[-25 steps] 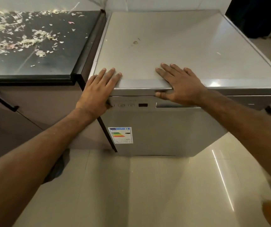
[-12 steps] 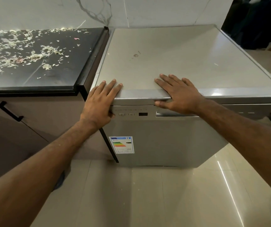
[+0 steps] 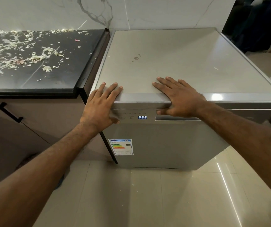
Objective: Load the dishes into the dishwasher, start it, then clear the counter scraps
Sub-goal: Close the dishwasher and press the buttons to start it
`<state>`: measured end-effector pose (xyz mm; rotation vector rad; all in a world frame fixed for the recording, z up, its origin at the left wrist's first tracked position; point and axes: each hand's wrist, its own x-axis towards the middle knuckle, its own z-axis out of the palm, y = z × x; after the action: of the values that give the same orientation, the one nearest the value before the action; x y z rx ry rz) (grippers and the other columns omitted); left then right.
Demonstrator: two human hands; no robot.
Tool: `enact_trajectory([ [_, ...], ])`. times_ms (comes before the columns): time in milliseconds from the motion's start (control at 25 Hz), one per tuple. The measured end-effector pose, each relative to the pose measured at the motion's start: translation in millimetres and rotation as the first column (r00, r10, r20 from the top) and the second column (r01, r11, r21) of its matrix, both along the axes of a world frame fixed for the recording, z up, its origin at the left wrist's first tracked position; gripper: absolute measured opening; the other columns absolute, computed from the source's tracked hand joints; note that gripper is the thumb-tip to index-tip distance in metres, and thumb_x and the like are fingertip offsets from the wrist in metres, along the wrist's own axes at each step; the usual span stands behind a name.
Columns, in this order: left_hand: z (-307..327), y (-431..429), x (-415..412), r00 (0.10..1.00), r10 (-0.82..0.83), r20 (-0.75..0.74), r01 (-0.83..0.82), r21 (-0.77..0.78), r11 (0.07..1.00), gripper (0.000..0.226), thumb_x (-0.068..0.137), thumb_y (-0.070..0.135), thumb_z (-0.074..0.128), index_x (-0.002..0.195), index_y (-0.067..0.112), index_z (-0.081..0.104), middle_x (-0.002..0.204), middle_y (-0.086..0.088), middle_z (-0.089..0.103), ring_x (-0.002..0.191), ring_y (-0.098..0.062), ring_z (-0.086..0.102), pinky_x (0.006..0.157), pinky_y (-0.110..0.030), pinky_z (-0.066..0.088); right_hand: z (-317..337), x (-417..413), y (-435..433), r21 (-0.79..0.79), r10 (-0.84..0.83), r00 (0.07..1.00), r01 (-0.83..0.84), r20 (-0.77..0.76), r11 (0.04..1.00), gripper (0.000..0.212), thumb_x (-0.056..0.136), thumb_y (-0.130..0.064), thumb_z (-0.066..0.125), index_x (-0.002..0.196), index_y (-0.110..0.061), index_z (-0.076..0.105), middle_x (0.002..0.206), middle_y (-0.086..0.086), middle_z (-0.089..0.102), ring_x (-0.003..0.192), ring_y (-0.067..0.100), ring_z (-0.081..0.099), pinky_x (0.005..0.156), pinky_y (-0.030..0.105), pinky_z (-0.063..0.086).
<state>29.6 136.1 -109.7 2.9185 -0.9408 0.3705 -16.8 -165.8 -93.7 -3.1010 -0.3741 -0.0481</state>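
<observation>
The silver dishwasher stands with its door closed. Its display is lit and reads 8:88. My left hand lies with straight fingers on the front left corner of the top, its thumb down on the control panel's left buttons. My right hand rests flat on the top's front edge, and its thumb touches the panel just above the door handle recess. Vegetable scraps are strewn over the black counter to the left.
A brown cabinet door with a black handle sits under the counter. A white marble wall runs behind. Glossy beige floor tiles lie in front of the dishwasher. An energy label is stuck on the door's lower left.
The display has lit up with 8:88; it was dark before. The view has tilted up. Both hands stay in place on the dishwasher's front edge.
</observation>
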Motion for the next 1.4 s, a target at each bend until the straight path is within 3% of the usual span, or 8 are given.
enact_trajectory([
  [320, -8, -3, -2, 0.999, 0.026, 0.042, -0.023, -0.082, 0.996, 0.113, 0.064, 0.052, 0.085, 0.156, 0.027, 0.023, 0.162, 0.002, 0.024, 0.151, -0.031, 0.016, 0.121, -0.051, 0.017, -4, 0, -1, 0.004, -0.001, 0.999, 0.001, 0.037, 1.000, 0.104, 0.078, -0.076, 0.055, 0.157, -0.035, 0.001, 0.166, -0.009, 0.000, 0.153, 0.017, 0.003, 0.122, 0.046, 0.008],
  [1400, -14, 0, 1, 0.992, -0.010, 0.128, 0.019, -0.072, 0.997, 0.105, 0.069, 0.054, 0.079, 0.155, 0.021, 0.026, 0.159, -0.002, 0.030, 0.146, -0.031, 0.027, 0.119, -0.048, 0.022, -5, 0, -1, -0.022, 0.017, 0.999, -0.016, 0.046, 1.000, 0.099, 0.077, -0.076, 0.042, 0.157, -0.033, 0.002, 0.167, -0.006, 0.002, 0.153, 0.019, 0.006, 0.122, 0.048, 0.010],
])
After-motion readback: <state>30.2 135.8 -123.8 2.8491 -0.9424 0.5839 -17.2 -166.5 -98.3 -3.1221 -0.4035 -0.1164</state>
